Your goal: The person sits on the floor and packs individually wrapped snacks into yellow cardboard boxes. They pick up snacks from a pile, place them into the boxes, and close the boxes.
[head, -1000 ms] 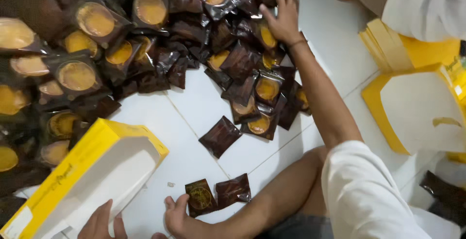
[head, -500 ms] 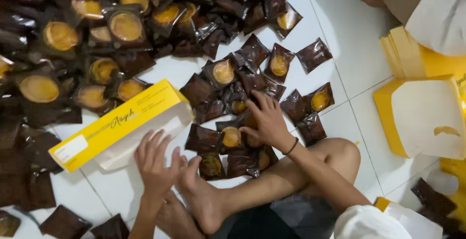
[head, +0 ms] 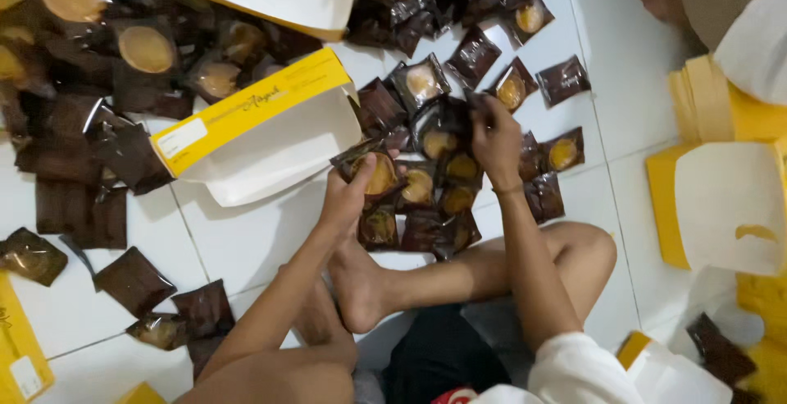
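Both hands have come together over the packet pile: left hand (head: 348,195) now holds a brown pastry packet (head: 373,176), right hand (head: 494,137) pinches another packet (head: 443,121).

The floor (head: 246,240) is laid with glossy white square tiles, joined by thin grey grout lines that run slantwise across the view. Soft, even light falls on it, and pale reflections show on the bare tiles near the middle and toward the upper right. Bare tile shows at the lower left and along a strip at the right; the upper left of the floor is covered. No wall, window or furniture can be seen; the floor fills the whole view.
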